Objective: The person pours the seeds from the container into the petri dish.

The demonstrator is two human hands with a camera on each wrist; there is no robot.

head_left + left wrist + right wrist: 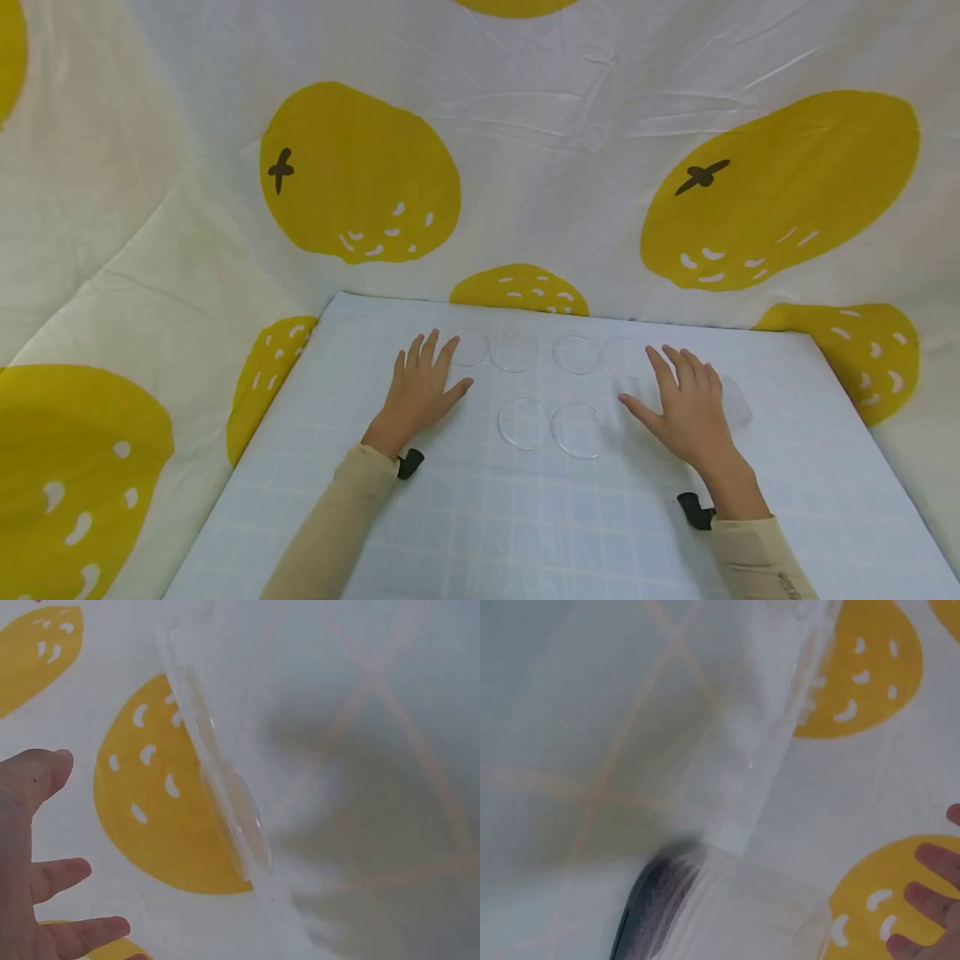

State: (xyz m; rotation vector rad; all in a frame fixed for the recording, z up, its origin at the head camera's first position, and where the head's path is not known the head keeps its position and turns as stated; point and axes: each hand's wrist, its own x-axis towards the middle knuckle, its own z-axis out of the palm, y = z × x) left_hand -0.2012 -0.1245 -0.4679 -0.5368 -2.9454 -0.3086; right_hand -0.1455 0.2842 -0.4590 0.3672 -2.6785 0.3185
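Several clear, shallow round dishes lie in side-by-side pairs on the table. One pair, including a clear dish, is at the back left, and a second pair with another dish is at the back right. A nearer pair includes a front dish. My left hand is spread, its index fingertip beside the leftmost dish. With fingers apart, my right hand is just right of the back right pair. Neither hand holds anything. A clear plastic container, dark on one side, appears near my right hand.
The table has a pale blue checked cover. Behind it hangs a white cloth printed with yellow fruit, which continues along the left side. Dark wrist cameras are at both cuffs.
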